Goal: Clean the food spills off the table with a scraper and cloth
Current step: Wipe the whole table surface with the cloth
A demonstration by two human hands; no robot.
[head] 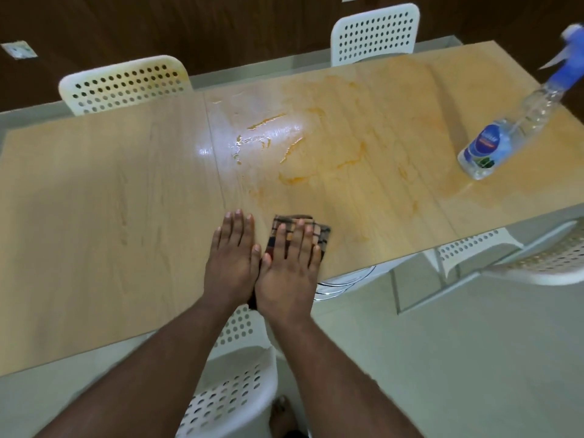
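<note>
Near the bench (94,216) edge, right hand (289,267) flat on cloth (319,232) — soft, limp, best pressed flat; left hand (232,260) flat, empty.

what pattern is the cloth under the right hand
Checked plaid, brown, tan and dark lines, on the cloth; head view.

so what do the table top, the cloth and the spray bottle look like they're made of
Table top: light wood-grain, likely glossy laminate or varnished wood; it mirrors the lamp glare. Cloth: soft woven fabric, matte, with a brown check pattern, flattened under the right hand. Spray bottle: clear, ribbed plastic you can see through, with a blue plastic trigger head.
</note>
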